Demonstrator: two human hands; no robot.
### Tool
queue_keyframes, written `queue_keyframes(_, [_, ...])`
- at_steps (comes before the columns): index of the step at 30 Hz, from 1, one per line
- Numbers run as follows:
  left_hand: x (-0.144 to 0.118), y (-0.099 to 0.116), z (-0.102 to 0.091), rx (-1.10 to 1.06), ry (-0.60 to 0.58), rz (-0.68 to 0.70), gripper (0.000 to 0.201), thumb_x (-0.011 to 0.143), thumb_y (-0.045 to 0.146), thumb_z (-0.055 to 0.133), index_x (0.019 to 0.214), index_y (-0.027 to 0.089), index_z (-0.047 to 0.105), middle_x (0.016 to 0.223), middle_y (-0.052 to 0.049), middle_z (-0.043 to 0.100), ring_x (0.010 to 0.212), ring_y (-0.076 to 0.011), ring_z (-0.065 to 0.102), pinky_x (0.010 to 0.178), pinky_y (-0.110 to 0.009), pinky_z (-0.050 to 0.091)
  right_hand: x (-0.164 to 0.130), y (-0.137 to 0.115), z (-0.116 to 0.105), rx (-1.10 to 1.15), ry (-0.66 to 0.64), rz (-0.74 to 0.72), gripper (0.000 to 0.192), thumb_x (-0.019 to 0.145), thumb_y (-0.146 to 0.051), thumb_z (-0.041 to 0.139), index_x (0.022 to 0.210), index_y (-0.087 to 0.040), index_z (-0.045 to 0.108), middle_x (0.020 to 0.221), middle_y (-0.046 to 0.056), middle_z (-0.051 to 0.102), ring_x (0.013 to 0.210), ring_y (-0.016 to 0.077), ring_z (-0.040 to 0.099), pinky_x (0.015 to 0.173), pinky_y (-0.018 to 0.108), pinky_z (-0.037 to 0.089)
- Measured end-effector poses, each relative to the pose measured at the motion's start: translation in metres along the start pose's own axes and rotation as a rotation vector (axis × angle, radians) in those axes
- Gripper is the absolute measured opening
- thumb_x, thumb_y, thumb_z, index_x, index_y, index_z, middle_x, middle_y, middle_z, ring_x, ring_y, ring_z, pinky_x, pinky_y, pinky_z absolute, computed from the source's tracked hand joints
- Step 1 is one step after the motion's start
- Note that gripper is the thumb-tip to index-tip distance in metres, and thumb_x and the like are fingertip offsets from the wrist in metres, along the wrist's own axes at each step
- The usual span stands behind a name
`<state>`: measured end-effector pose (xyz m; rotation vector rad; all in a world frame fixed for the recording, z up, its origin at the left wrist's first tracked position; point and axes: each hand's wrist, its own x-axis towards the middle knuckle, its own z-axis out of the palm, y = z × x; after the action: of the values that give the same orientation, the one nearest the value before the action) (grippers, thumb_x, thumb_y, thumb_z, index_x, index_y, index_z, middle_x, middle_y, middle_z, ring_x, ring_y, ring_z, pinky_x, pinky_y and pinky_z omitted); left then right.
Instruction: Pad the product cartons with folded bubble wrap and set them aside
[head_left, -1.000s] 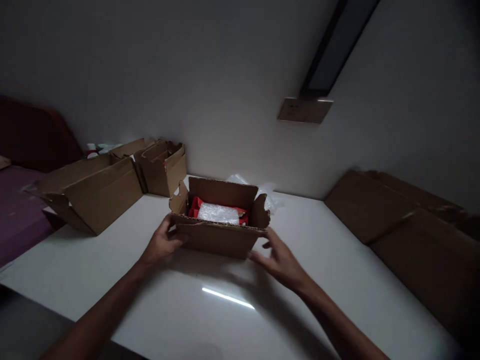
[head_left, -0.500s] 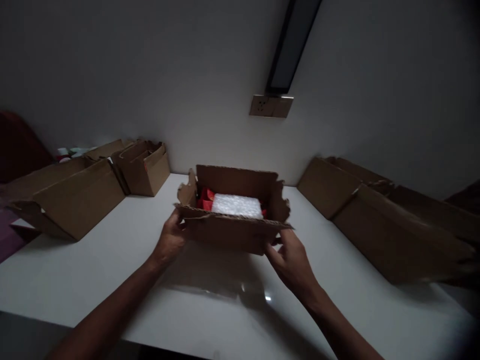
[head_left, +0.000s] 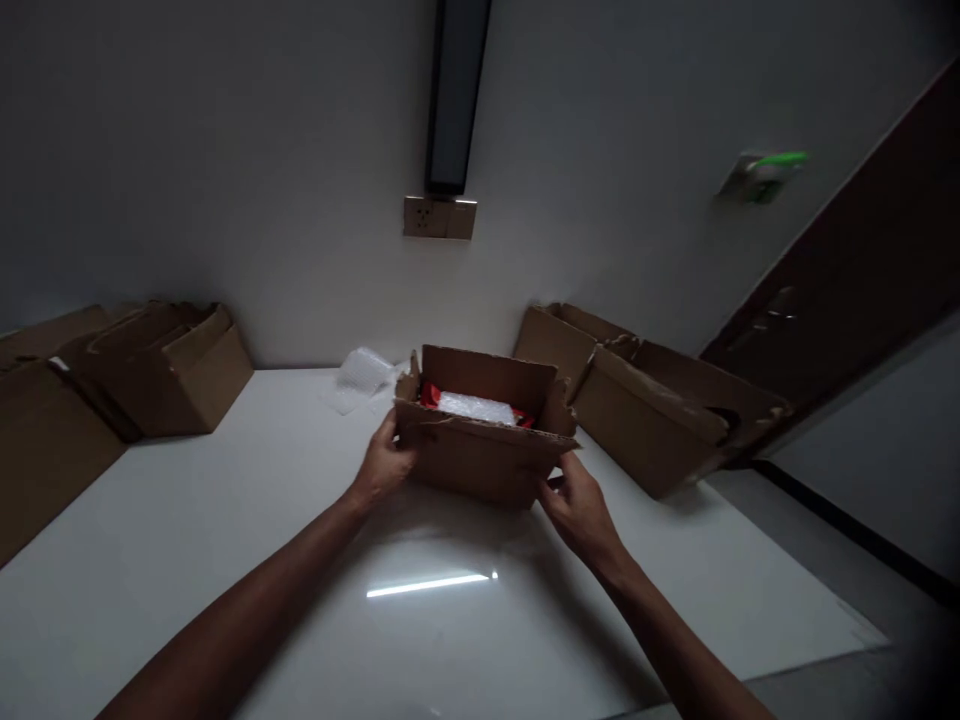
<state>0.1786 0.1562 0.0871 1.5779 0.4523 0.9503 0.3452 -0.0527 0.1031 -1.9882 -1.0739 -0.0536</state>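
Note:
Between both hands is an open cardboard box (head_left: 472, 465), tilted slightly and seemingly raised off the white table. Inside it lies a bubble-wrapped item (head_left: 476, 407) with red packaging (head_left: 430, 395) beside it; their lower parts are hidden by the box's front wall. My left hand (head_left: 385, 462) grips the left end of the box, thumb near the top edge. Low on the right end, my right hand (head_left: 577, 505) is closed on the corner, its fingers partly behind the cardboard.
Open cardboard boxes stand at the left (head_left: 172, 375) and right (head_left: 637, 420) of the white table (head_left: 247, 500). Loose bubble wrap (head_left: 364, 372) lies near the wall, behind the held box. A wall socket (head_left: 439, 218) and a dark door (head_left: 832, 280) are beyond.
My view has turned right, bringing the door into sight. The held box has shifted right relative to the table, towards the right-hand boxes, uncovering the bubble wrap behind. Both hands keep their hold.

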Motion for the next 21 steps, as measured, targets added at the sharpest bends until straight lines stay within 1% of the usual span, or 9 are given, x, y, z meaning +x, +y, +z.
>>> queue_keyframes(3, [0.036,-0.018,0.038,-0.016,-0.095,0.000,0.050,0.070,0.024,0.072,0.118,0.015,0.063,0.110,-0.007,0.072,0.101,-0.0224,0.066,0.087,-0.029,0.052,0.007,0.035,-0.012,-0.029,0.070,0.049,0.038,0.085,-0.045,0.055,0.112,-0.019,0.057,0.100,0.008,0.067,0.067,0.0185,0.059,0.063,0.036,0.053])
queue_keyframes(5, [0.060,-0.028,0.059,-0.007,-0.137,-0.012,0.051,0.071,0.019,0.073,0.120,0.016,0.063,0.110,-0.007,0.072,0.103,-0.0224,0.066,0.089,-0.029,0.053,0.012,0.056,-0.014,-0.038,0.123,0.057,0.042,0.083,-0.045,0.056,0.117,-0.019,0.056,0.105,0.010,0.066,0.071,0.0201,0.060,0.064,0.037,0.054])
queue_keyframes(7, [0.082,-0.038,0.077,0.027,-0.136,-0.040,0.052,0.071,0.015,0.074,0.122,0.016,0.062,0.111,-0.007,0.072,0.106,-0.0227,0.066,0.093,-0.030,0.052,0.018,0.074,-0.011,-0.034,0.187,0.046,0.052,0.082,-0.042,0.055,0.128,-0.018,0.053,0.117,0.014,0.064,0.085,0.0242,0.063,0.069,0.039,0.055])
queue_keyframes(9, [0.098,-0.050,0.093,0.084,-0.085,-0.092,0.050,0.075,0.016,0.076,0.123,0.015,0.061,0.115,-0.009,0.070,0.107,-0.0238,0.065,0.096,-0.036,0.051,0.024,0.089,-0.003,-0.024,0.237,0.029,0.059,0.083,-0.038,0.053,0.138,-0.018,0.047,0.130,0.017,0.058,0.103,0.0281,0.062,0.077,0.042,0.056])
queue_keyframes(11, [0.106,-0.063,0.111,0.146,-0.014,-0.147,0.043,0.085,0.025,0.072,0.125,0.015,0.059,0.122,-0.011,0.065,0.109,-0.0248,0.063,0.097,-0.043,0.052,0.030,0.102,0.008,-0.031,0.245,0.021,0.063,0.084,-0.035,0.050,0.144,-0.017,0.041,0.137,0.019,0.054,0.118,0.0301,0.058,0.088,0.046,0.054])
queue_keyframes(14, [0.110,-0.081,0.139,0.212,0.032,-0.168,0.038,0.094,0.036,0.062,0.128,0.017,0.057,0.130,-0.011,0.059,0.112,-0.0253,0.062,0.093,-0.048,0.054,0.043,0.116,0.024,-0.074,0.213,0.026,0.065,0.084,-0.035,0.050,0.145,-0.013,0.039,0.139,0.021,0.053,0.127,0.0315,0.053,0.102,0.050,0.047])
queue_keyframes(16, [0.111,-0.089,0.158,0.241,0.000,-0.139,0.039,0.094,0.036,0.062,0.128,0.017,0.057,0.131,-0.011,0.059,0.112,-0.0254,0.062,0.093,-0.048,0.055,0.053,0.123,0.033,-0.098,0.190,0.026,0.067,0.084,-0.034,0.051,0.145,-0.010,0.038,0.138,0.022,0.054,0.127,0.0314,0.053,0.105,0.050,0.045])
queue_keyframes(18, [0.113,-0.094,0.173,0.275,-0.067,-0.095,0.039,0.094,0.036,0.063,0.129,0.017,0.057,0.131,-0.011,0.059,0.112,-0.0254,0.062,0.094,-0.048,0.055,0.066,0.129,0.040,-0.124,0.167,0.029,0.068,0.083,-0.034,0.052,0.145,-0.007,0.038,0.138,0.023,0.053,0.128,0.0316,0.053,0.106,0.049,0.045])
queue_keyframes(21, [0.119,-0.099,0.187,0.355,-0.188,-0.024,0.040,0.094,0.035,0.063,0.129,0.018,0.057,0.132,-0.011,0.059,0.115,-0.0261,0.061,0.096,-0.049,0.053,0.086,0.141,0.050,-0.183,0.121,0.035,0.072,0.081,-0.033,0.056,0.145,-0.005,0.038,0.144,0.026,0.048,0.134,0.0330,0.048,0.109,0.048,0.042])
